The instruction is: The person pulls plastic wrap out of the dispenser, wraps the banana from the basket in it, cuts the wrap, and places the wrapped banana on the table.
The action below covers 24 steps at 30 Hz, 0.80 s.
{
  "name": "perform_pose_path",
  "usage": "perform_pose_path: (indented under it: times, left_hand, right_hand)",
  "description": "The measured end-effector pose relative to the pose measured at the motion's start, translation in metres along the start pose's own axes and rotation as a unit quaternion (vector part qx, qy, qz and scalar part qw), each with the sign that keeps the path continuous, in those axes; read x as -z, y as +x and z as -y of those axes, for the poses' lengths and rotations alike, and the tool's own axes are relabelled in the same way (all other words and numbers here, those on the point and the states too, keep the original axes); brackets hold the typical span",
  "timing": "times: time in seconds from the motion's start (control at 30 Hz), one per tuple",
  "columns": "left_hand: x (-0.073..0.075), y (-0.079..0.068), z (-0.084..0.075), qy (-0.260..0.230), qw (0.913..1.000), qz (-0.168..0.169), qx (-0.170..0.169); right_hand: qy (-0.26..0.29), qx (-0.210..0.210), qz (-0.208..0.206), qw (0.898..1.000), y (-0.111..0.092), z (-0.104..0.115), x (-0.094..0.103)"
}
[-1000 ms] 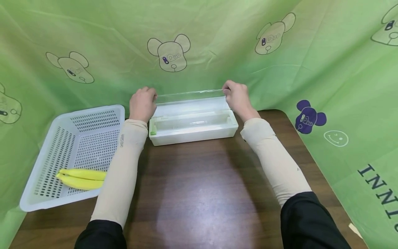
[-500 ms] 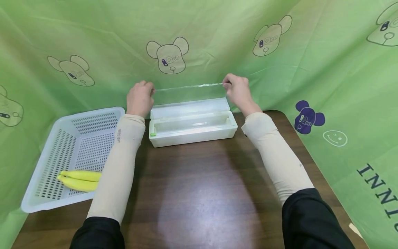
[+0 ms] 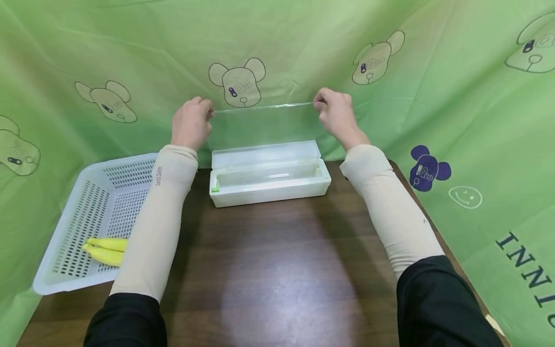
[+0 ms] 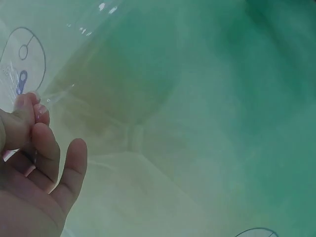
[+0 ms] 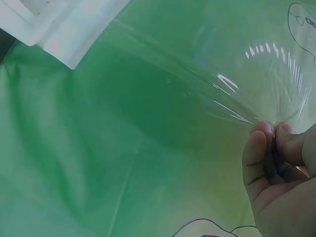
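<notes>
A clear sheet of plastic wrap (image 3: 264, 120) stretches between both hands above a white wrap dispenser box (image 3: 270, 192), whose lid (image 3: 264, 152) stands tipped back. My left hand (image 3: 191, 123) pinches one corner of the sheet between thumb and finger; the left wrist view shows the film gathered at the fingertips (image 4: 42, 111). At the opposite corner my right hand (image 3: 338, 115) pinches the film, and creases fan out from its fingertips (image 5: 261, 129) in the right wrist view. A small green piece (image 3: 215, 189) sits at the box's front left corner.
On the left stands a pale perforated plastic basket (image 3: 56, 231) with yellow bananas (image 3: 104, 250) in it, partly hidden by the left sleeve. A brown wooden table (image 3: 269, 260) lies below. Green printed cloth (image 3: 286, 43) hangs behind the box and at both sides.
Both hands have risen away from the box, drawing out a longer stretch of plastic wrap. The box stays in place on the table.
</notes>
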<state>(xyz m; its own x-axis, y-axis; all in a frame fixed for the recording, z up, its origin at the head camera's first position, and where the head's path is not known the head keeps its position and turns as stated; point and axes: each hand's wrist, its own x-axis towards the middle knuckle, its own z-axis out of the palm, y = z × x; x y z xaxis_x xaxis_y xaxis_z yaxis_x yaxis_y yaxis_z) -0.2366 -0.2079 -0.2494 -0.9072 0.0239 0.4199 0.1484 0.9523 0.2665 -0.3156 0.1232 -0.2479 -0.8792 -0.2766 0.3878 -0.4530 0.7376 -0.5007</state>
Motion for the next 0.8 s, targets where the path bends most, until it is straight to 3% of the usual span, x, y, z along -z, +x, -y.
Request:
perform_pose_path:
  times: [0.5,0.8]
  left_hand:
    - [0.022,0.019,-0.007,0.002,1.0000,-0.002,-0.006]
    - [0.036,0.032,-0.005,0.005,0.9998,0.019,0.007]
  right_hand:
    - [0.008,-0.005,-0.009,1.000,0.020,0.009,0.017]
    - [0.000,-0.004,-0.019,1.000,0.032,0.018,0.027]
